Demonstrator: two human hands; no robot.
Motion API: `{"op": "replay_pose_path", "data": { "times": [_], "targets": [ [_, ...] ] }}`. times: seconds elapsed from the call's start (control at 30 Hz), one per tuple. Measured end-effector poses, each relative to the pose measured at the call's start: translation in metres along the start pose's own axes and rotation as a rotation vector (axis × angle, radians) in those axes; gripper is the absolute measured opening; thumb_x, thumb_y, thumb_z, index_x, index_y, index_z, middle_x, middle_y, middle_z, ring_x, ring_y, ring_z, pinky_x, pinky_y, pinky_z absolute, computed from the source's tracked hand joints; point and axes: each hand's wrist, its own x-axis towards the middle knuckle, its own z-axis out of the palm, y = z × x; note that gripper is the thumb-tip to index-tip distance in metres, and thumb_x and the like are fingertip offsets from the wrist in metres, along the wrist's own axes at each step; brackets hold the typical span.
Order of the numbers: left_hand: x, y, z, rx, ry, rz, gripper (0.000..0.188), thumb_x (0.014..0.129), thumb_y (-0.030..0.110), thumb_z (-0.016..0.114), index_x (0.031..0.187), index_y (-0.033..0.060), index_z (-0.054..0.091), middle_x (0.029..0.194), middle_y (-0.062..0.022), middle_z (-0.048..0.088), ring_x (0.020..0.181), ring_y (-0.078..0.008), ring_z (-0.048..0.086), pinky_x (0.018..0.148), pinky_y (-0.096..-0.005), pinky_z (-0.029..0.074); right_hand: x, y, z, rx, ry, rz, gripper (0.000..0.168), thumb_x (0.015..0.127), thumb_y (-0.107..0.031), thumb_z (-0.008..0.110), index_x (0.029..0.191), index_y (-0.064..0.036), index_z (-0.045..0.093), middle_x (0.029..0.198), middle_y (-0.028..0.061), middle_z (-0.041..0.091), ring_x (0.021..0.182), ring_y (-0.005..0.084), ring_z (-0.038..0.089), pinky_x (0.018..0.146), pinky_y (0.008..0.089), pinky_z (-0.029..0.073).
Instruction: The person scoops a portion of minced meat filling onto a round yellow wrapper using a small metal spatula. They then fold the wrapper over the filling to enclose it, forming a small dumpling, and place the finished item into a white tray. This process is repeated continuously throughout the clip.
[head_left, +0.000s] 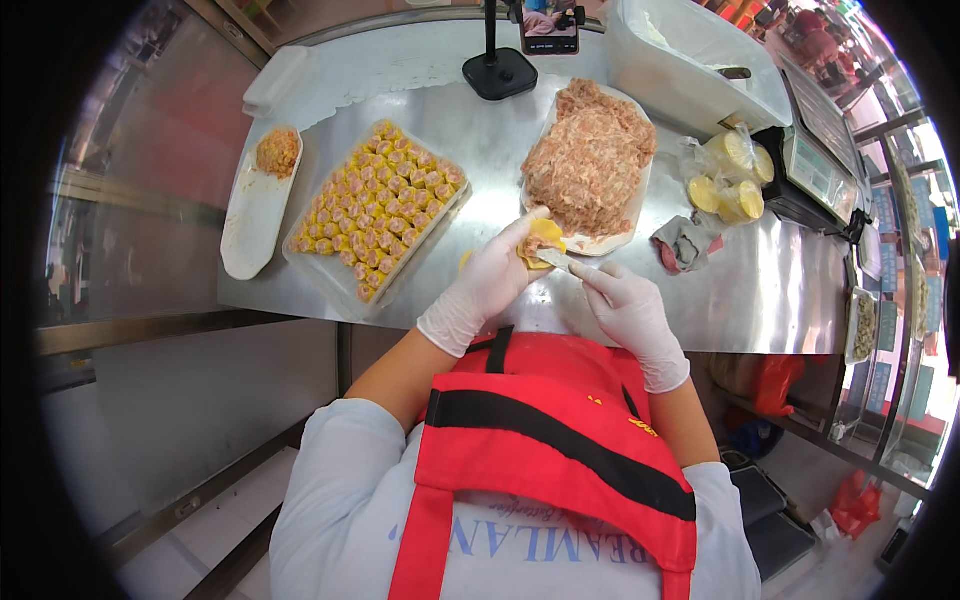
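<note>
In my gloved left hand (491, 274) lies a round yellow dumpling wrapper (551, 231) with a dab of minced meat on it. My right hand (626, 304), also gloved, grips a flat spreading blade (553, 259), its tip against the meat in the wrapper. Just beyond both hands, a large mound of minced meat filling (589, 165) is heaped on a white platter (643, 196). To the left, a clear plastic tray (322, 279) holds rows of yellow-wrapped siu mai (382, 199). A bit of yellow wrapper (465, 259) shows behind my left wrist.
A white oblong dish (251, 225) with a little filling stands far left. A phone (551, 30) and black stand (500, 73) are at the back. Rightward are a grey cloth (686, 244), bagged yellow wrappers (731, 176), a plastic tub (697, 82) and a scale (821, 165).
</note>
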Motion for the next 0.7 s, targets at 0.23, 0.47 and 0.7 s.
{"op": "replay_pose_path", "data": {
  "times": [0.23, 0.47, 0.7],
  "targets": [
    [-0.009, 0.04, -0.011, 0.114, -0.12, -0.41, 0.039, 0.094, 0.016, 0.05, 0.132, 0.0095, 0.047, 0.108, -0.0098, 0.06, 0.092, -0.0145, 0.062, 0.079, -0.029, 0.051, -0.005, -0.026, -0.051, 0.05, -0.01, -0.01, 0.025, 0.08, -0.009, 0.062, 0.103, -0.015, 0.068, 0.071, 0.0077, 0.057, 0.062, 0.0272, 0.06, 0.055, 0.0358, 0.048],
    [-0.002, 0.04, 0.014, 0.766, -0.031, 0.046, 0.03, 0.074, 0.012, 0.072, 0.1, 0.0033, 0.058, 0.086, -0.0111, 0.066, 0.078, -0.0237, 0.064, 0.072, -0.0334, 0.051, -0.004, -0.032, -0.053, -0.002, -0.095, -0.029, 0.028, 0.082, -0.01, 0.059, 0.108, -0.015, 0.066, 0.072, 0.0088, 0.057, 0.064, 0.0279, 0.06, 0.057, 0.0366, 0.049],
    [0.002, 0.047, 0.019, 0.869, -0.142, 0.048, 0.031, 0.075, 0.014, 0.074, 0.1, 0.007, 0.056, 0.081, -0.0126, 0.063, 0.073, -0.0262, 0.063, 0.068, -0.0338, 0.05, -0.002, -0.034, -0.063, -0.083, -0.142, -0.072, 0.027, 0.083, -0.013, 0.057, 0.109, -0.016, 0.065, 0.068, 0.0094, 0.057, 0.061, 0.0278, 0.06, 0.054, 0.0381, 0.048]
  ]
}}
